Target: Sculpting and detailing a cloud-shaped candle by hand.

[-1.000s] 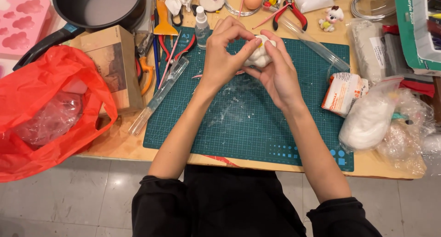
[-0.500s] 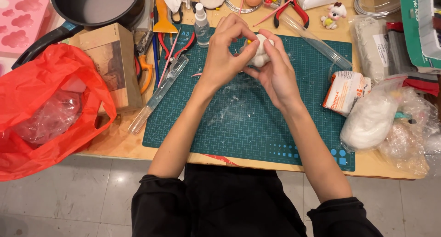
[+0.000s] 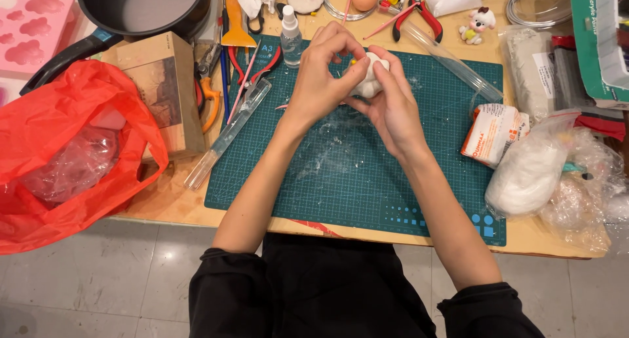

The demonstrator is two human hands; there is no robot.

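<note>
Head view, near to far. Black sleeves at bottom edge, forearms reach up over green cutting mat point(image 3: 367, 181) on desk point(image 3: 164, 200). White smears and crumbs on mat: shaping looks well under way, not finished. White clay lump point(image 3: 371, 76) held above mat's far edge, rounded, lobed; small yellow bit at its left. Right hand point(image 3: 393, 112) cups lump from below, grip closed around it. Left hand point(image 3: 324, 76) curls over top, fingertips pinching lump's upper side, narrow grip. Beyond: spray bottle point(image 3: 291, 37), red pliers point(image 3: 419, 14), dark pan point(image 3: 144, 7).
</note>
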